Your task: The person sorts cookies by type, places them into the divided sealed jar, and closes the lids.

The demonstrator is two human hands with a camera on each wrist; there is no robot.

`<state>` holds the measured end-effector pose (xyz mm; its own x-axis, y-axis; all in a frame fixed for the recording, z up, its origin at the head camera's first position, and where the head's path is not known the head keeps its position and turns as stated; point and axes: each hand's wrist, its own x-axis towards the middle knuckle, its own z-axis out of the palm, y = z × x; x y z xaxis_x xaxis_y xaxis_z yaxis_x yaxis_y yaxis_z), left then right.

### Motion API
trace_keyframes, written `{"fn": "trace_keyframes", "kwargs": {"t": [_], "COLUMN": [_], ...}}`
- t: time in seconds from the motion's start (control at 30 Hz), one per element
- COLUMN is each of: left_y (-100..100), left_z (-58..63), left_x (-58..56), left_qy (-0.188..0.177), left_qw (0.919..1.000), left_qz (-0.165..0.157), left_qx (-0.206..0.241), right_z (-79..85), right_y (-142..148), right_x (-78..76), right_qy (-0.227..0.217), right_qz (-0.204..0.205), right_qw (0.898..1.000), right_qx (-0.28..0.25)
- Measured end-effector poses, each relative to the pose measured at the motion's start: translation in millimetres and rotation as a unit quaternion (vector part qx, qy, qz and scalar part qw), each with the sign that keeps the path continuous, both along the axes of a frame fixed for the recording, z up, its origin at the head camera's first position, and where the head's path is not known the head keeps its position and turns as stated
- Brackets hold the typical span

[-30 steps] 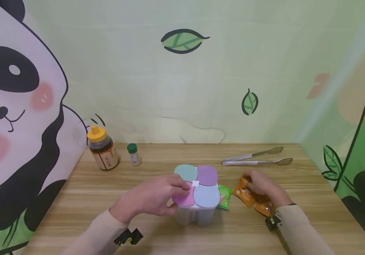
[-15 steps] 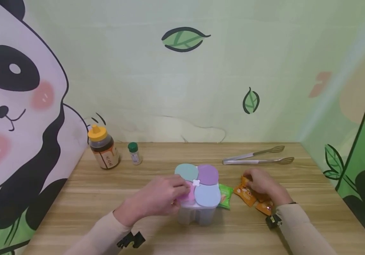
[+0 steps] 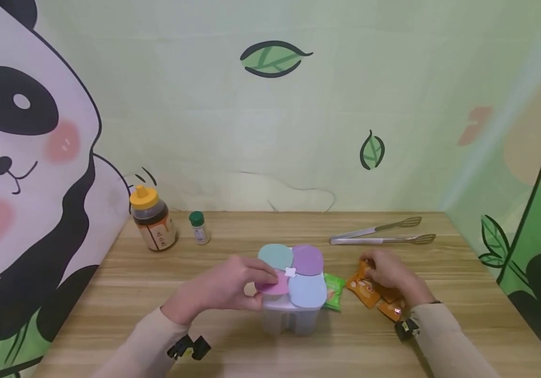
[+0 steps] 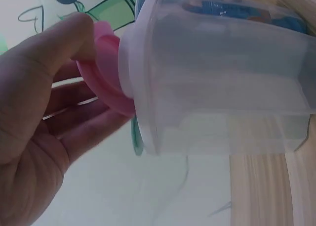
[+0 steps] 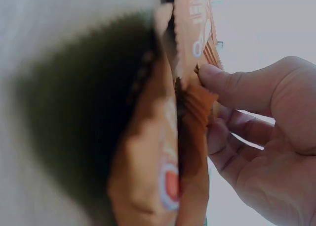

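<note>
A translucent container with a white rim stands on the table, topped by teal, purple, blue and pink lids. My left hand pinches the pink lid at its outer edge, thumb below and fingers on top. That lid is tilted up, its outer edge lifted off the rim. My right hand is over a small heap of orange snack packets to the right. In the right wrist view its thumb and fingers pinch the edge of an orange packet.
A green packet lies against the container's right side. Metal tongs lie spread at the back right. A yellow-capped squeeze bottle and a small green-capped shaker stand at the back left. Behind the wooden table rises a printed backdrop.
The pink lid's outer edge has come up from the rim with my left hand, whose thumb is now under it. My right hand stays at the orange packets.
</note>
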<state>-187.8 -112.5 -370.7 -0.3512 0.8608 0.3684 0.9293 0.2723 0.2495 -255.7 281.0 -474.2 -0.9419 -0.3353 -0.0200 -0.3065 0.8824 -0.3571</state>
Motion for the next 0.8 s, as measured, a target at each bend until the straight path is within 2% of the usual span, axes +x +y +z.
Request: {"fn": "trace_keyframes", "kwargs": {"t": [0.17,0.3,0.6,0.8], "left_y": [-3.3,-4.7,-4.4,0.3], "left_z": [-2.0,-4.7,-13.5,-15.2], "left_x": [-11.1,-19.2,-31.7,-34.1], "left_qy": [-0.028,-0.059,-0.096,-0.111], "left_qw": [0.9982,0.9945,0.9854,0.9818], "left_qz": [-0.035,-0.048,-0.063,-0.043], "left_qx": [0.040,0.071,0.126,0.148], "right_z": [0.7,3.3,11.8,19.4], "right_y": [1.5,1.2,-0.2,-2.8], "right_x": [2.4,4.5,11.9,20.1], "right_qy": [0.018,0.030,0.074,0.093], "right_qz": [-0.005,-0.016,-0.029,-0.039], "right_qw": [1.000,0.998,0.995,0.991], "right_qx": [-0.019,-0.043,-0.067,-0.086]}}
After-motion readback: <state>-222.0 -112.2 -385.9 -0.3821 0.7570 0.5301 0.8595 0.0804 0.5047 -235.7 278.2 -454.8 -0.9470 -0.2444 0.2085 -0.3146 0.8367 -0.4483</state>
